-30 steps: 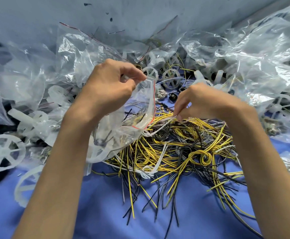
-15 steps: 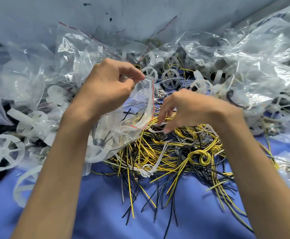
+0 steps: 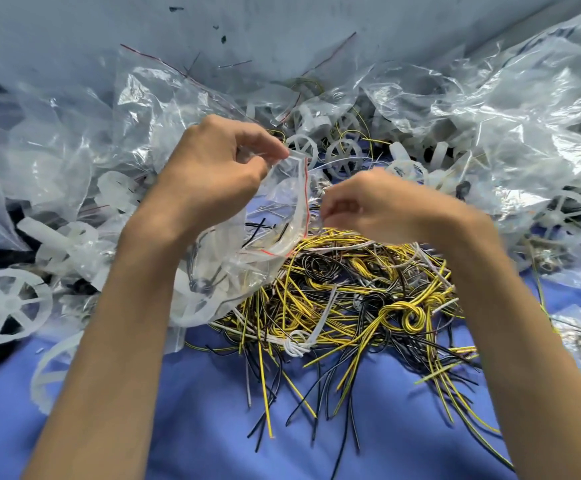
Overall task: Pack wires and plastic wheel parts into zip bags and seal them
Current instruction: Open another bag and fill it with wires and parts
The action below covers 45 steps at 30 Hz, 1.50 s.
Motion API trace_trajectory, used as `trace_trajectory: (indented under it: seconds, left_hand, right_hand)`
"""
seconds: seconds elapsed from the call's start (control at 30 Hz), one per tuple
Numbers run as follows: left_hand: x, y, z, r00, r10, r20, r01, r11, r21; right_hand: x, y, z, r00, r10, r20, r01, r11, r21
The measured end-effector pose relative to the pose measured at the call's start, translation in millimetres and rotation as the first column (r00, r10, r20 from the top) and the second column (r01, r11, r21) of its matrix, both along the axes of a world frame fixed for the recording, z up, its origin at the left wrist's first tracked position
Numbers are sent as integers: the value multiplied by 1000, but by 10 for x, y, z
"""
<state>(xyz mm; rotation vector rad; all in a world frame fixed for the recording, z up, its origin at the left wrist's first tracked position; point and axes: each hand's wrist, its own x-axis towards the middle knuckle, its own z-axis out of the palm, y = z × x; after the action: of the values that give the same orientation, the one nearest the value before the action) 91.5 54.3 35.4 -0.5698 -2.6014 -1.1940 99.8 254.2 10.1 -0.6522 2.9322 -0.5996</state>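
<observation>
**Two hands, one bag held open**

Two hands work above a tangle of thin yellow and black wires (image 3: 344, 299). The left hand (image 3: 213, 174) pinches the crinkly clear bag (image 3: 247, 258) by its red-striped mouth (a spoked white wheel (image 3: 192, 306) shows inside). The right hand (image 3: 379, 206), half a second ago spread over the wires, is now curled beside the mouth. Blue cloth (image 3: 213, 427) underneath.

yellow-and-black wires (image 3: 351, 292); red-lined clear zip bag (image 3: 282, 216); white wheels (image 3: 5, 303); blue cloth (image 3: 213, 427)

Left hand (image 3: 209, 174) raised, fingers (image 3: 265, 147) pinched together, right hand (image 3: 382, 206) loosely curled, forearms extended
</observation>
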Motion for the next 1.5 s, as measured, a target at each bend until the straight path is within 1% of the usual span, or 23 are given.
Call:
trace_trajectory:
  seconds: [0.07,0.1,0.17,0.23,0.33,0.47,0.57,0.7,0.8,0.87,1.0,1.03,1.07,1.17,1.23,1.33,1.43,1.5]
  left_hand:
    - [8,-10,13,1000,-23,11,23,1000,22]
    - [16,-9,20,999,-38,23,37,999,30]
    - [40,5,29,997,-62,43,61,998,22]
    - [57,31,29,995,-85,56,86,996,-8]
    - [71,71,12,989,-123,79,127,991,-46]
    - [49,126,-16,991,-112,75,121,983,-135]
    - [46,153,-26,989,-117,88,129,981,-148]
    - [88,188,-14,991,-110,72,121,977,-175]
    - [96,181,-3,994,-91,66,102,977,-188]
    - [96,175,1,996,-76,57,85,979,-187]
    - [84,171,-10,998,-56,26,60,980,-188]
    - [82,176,-9,998,-59,23,62,981,-185]
    - [84,181,-12,998,-65,19,67,980,-185]
    - [75,190,-29,998,-70,8,70,983,-169]
    - [71,191,-35,999,-53,-1,53,989,-138]
    - [79,195,-28,1000,-26,-14,24,996,-88]
    - [102,199,-11,998,-51,31,52,997,-48]
    - [94,174,-5,994,-70,78,73,997,-32]
  right_hand:
    - [14,159,96,996,-64,-60,56,991,-125]
    - [28,225,129,994,-91,-55,77,974,-214]
    - [52,301,169,992,-126,0,115,903,-414]
    - [63,311,184,989,-139,44,139,812,-566]
    - [73,263,193,991,-91,95,132,719,-683]
    - [92,191,182,995,-4,102,77,688,-721]
    - [94,143,164,993,40,114,62,639,-767]
    - [98,76,162,981,109,161,70,575,-815]
    - [102,58,189,974,123,192,99,531,-842]
    - [107,54,209,977,110,184,97,536,-839]
    - [116,29,217,985,88,147,68,588,-806]
    - [119,21,217,986,95,135,54,588,-807]
    - [124,11,218,984,119,130,40,570,-821]
    - [146,-38,220,963,236,133,5,476,-880]
    - [155,-68,207,954,275,121,-18,453,-891]
    - [153,-101,198,957,271,98,-35,447,-894]
    - [138,-120,199,972,220,83,-17,420,-907]
    - [129,-113,203,988,138,67,-4,457,-889]
